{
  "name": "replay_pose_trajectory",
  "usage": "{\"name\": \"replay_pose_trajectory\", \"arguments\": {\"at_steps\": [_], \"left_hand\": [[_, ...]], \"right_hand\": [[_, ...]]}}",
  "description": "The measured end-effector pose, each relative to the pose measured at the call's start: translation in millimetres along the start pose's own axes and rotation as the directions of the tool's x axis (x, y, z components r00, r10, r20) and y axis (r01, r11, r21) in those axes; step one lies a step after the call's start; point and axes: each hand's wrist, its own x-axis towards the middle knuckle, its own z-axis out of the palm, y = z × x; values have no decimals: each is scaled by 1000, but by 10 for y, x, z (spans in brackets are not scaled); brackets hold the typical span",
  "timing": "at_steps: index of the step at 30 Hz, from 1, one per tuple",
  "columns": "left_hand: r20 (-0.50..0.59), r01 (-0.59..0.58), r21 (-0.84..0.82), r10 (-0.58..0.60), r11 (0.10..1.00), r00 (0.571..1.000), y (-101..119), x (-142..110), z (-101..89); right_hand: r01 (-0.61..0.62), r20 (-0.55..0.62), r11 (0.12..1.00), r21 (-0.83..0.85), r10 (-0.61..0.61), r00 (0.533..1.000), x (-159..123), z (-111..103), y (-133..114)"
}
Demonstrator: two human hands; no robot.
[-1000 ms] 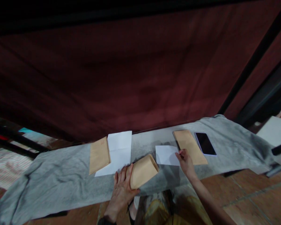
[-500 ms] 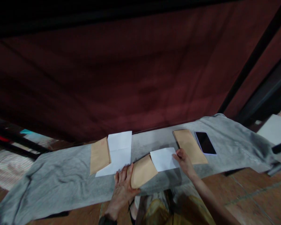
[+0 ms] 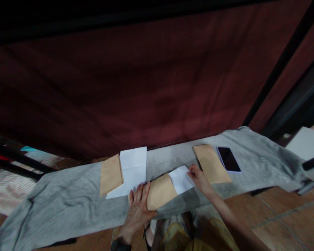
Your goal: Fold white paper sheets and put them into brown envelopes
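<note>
My left hand (image 3: 137,206) lies flat with its fingers stretched out on the left end of a brown envelope (image 3: 160,190) near the front edge of a grey cloth (image 3: 68,204). My right hand (image 3: 198,178) pinches the right edge of a folded white paper (image 3: 181,178). The paper's left end sits in the envelope's open mouth. Both hands rest low on the cloth, about a hand's width apart.
Another brown envelope (image 3: 110,174) and a white sheet (image 3: 132,169) lie to the left. A third brown envelope (image 3: 210,163) and a dark phone (image 3: 228,159) lie to the right. A dark red curtain (image 3: 136,87) hangs behind. My knees (image 3: 183,233) show below.
My right hand has slid the folded white paper leftward, from lying apart on the cloth into the mouth of the envelope. My left hand has stayed on the envelope.
</note>
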Motion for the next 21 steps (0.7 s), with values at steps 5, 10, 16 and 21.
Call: {"name": "replay_pose_trajectory", "arguments": {"at_steps": [5, 10, 16, 21], "left_hand": [[-3, 16, 6, -16, 1000, 1000, 28, 34, -2], [0, 18, -25, -18, 1000, 1000, 68, 52, -9], [-19, -23, -63, 22, 998, 1000, 129, 105, 34], [-17, -93, -70, 92, 993, 996, 195, 179, -14]], "right_hand": [[-27, -7, 1000, 12, 27, 1000, -151, 262, -21], [-96, -36, 995, 24, 97, 995, -157, 380, 75], [-117, 21, 993, 29, 116, 993, -79, 440, 75], [-109, 180, 994, 6, 106, 978, -183, 592, -31]]}}
